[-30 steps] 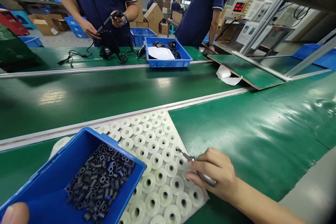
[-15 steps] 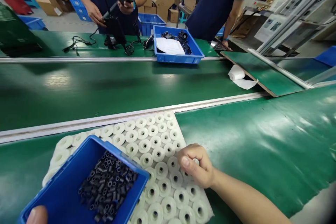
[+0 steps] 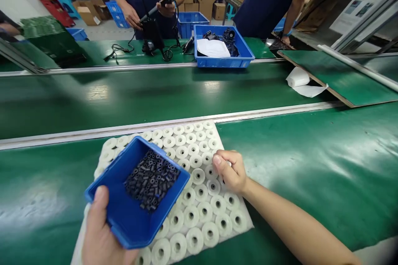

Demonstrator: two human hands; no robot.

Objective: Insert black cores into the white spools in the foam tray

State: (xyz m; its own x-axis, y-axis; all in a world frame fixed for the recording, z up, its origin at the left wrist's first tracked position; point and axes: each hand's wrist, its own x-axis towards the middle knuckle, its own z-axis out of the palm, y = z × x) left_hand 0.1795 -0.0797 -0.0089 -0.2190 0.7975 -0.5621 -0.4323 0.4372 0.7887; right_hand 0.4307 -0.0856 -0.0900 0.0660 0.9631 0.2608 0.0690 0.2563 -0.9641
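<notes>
Blue bin of black sleeves above a sheet of pale discs, green table.
Left hand clamped on the bin's near-left rim; black sleeves heaped inside. Right hand closed round a mostly hidden tool, over the right edge of the disc sheet.

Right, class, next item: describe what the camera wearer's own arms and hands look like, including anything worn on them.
Both the left hand and the right hand are ungloved, with no rings visible. The right forearm is bare, without sleeve, watch or bracelet in view; the left forearm is out of view.
</notes>
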